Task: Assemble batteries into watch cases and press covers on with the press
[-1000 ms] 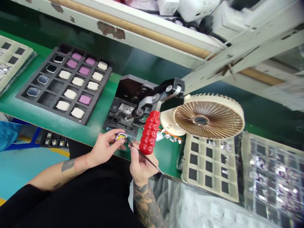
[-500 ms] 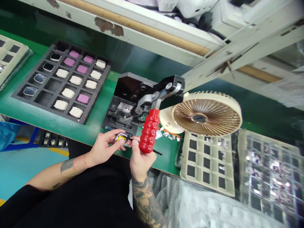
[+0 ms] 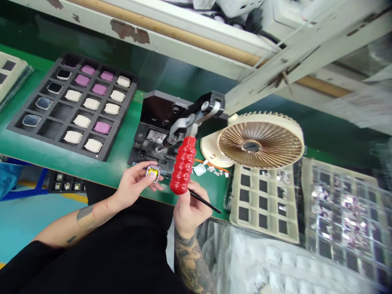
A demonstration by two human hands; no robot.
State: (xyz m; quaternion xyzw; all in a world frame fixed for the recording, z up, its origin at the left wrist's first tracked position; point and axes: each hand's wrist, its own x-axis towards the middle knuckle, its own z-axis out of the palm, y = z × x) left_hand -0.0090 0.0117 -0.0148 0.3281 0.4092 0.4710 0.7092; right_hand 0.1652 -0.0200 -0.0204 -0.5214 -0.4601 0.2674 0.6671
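Between its thumb and fingers, my left hand holds a small square case with a yellow and white inside, over the table's front edge. My right hand is closed around a thin black tool, whose front part passes behind the red handle of a black lever press. The press stands just beyond both hands. A gap separates the tool's thin tip from the case.
A dark foam tray of white, purple and black-faced pieces lies at the left. A beige fan stands right of the press, beside small white scraps. Cream trays and a clear-covered tray lie at the right.
My right hand has moved right and slightly down with the black tool, away from the case. The case now shows its yellow inside more fully in my left hand. The view has shifted slightly.
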